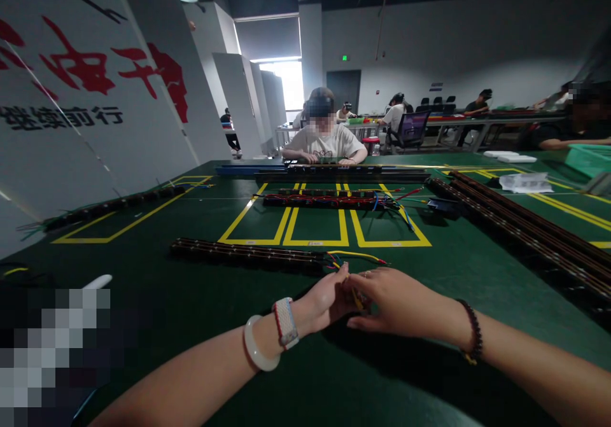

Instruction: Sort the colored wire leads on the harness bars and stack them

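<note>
My left hand (329, 296) and my right hand (391, 300) meet near the right end of a long black strip (248, 252) with brown lines along its top. Coloured wires (334, 262) leave that end and run toward my fingers; a yellow one (358, 254) with a red tip lies out to the right. Between my closed fingers a yellow wire piece (357, 298) shows in part. Both hands pinch at it, and my right fingers partly cover what is held. A woven-band watch (285, 322) and a pale bangle (261, 343) circle my left wrist.
Another black strip with red and blue wires (329, 200) lies across yellow tape frames (315, 244) on the green table (191, 350). Long black strips (525, 230) line the right side. A person (324, 137) sits opposite. A green bin (589, 160) stands far right.
</note>
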